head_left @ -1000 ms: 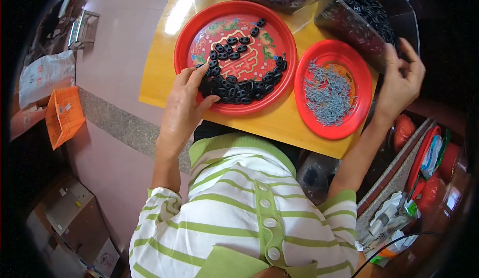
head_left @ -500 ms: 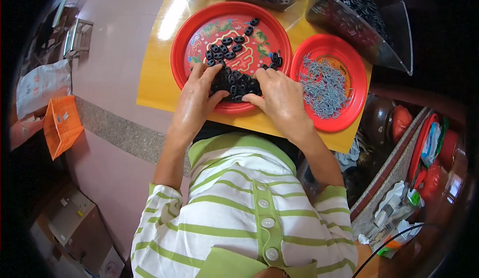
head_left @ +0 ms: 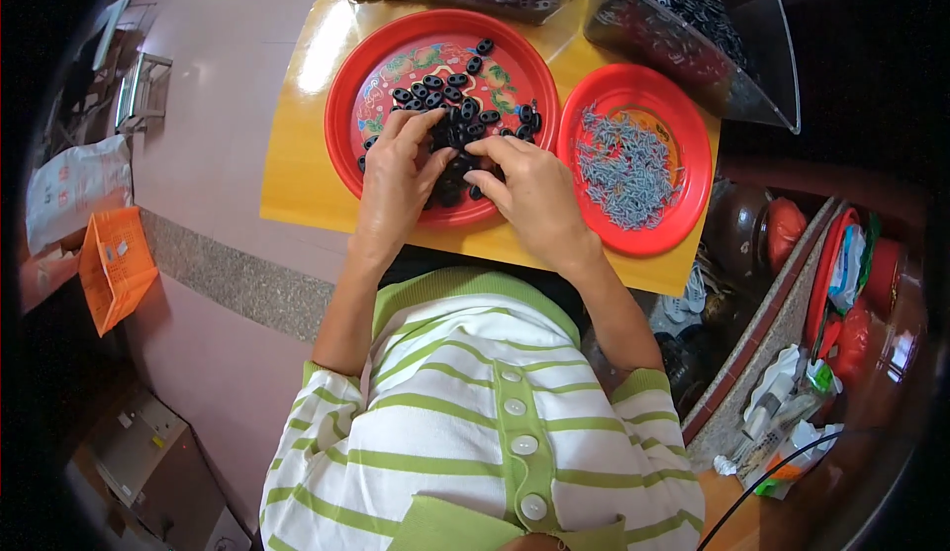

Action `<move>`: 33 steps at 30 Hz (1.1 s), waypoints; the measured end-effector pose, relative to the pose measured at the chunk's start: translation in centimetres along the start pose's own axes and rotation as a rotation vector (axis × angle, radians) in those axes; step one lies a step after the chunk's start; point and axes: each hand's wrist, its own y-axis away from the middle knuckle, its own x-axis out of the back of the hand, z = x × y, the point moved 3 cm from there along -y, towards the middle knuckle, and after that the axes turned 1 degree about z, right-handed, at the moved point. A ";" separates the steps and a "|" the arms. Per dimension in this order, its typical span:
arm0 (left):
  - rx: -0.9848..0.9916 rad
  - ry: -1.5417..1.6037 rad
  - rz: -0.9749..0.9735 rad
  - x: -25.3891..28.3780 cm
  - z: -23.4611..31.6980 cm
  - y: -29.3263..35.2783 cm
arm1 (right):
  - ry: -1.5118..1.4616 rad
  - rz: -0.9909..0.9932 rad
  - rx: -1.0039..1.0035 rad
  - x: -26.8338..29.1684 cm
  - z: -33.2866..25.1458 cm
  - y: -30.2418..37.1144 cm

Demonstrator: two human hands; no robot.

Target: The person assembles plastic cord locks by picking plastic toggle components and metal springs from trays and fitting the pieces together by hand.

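A round red tray (head_left: 342, 106) with a printed fruit pattern holds many small black oval pieces with two holes (head_left: 432, 82). My left hand (head_left: 394, 180) reaches over its near part, thumb and fingers curved apart around a cluster of these pieces. Opposite it, my right hand (head_left: 539, 195) touches the same cluster, with a gap between its thumb and index finger. The hands partly cover the heap, and some fingertips are hidden among the pieces. To the right, a smaller red plate (head_left: 695, 150) is full of small grey screw-like pins (head_left: 625, 170).
Clear plastic bins (head_left: 737, 76) of dark parts stand along the far edge of the yellow table (head_left: 297, 160). An orange basket (head_left: 117, 264) and a white sack (head_left: 79, 190) are on the left. Bags and wrappers (head_left: 777, 417) crowd a ledge at the lower right.
My right hand has shifted left toward my left hand, and both thumbs have moved up into the heap. The black pieces between them are rearranged. The whole view has shifted slightly.
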 end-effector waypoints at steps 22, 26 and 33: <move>0.004 -0.112 -0.045 0.3 0.2 0.9 | 0.251 0.069 0.012 0.4 1.0 -1.3; -0.005 -0.105 -0.026 0.2 0.9 1.1 | 0.266 0.102 0.063 0.2 1.1 -1.3; 0.026 -0.058 0.004 0.4 1.2 1.5 | 0.164 0.041 0.058 1.0 1.2 -1.5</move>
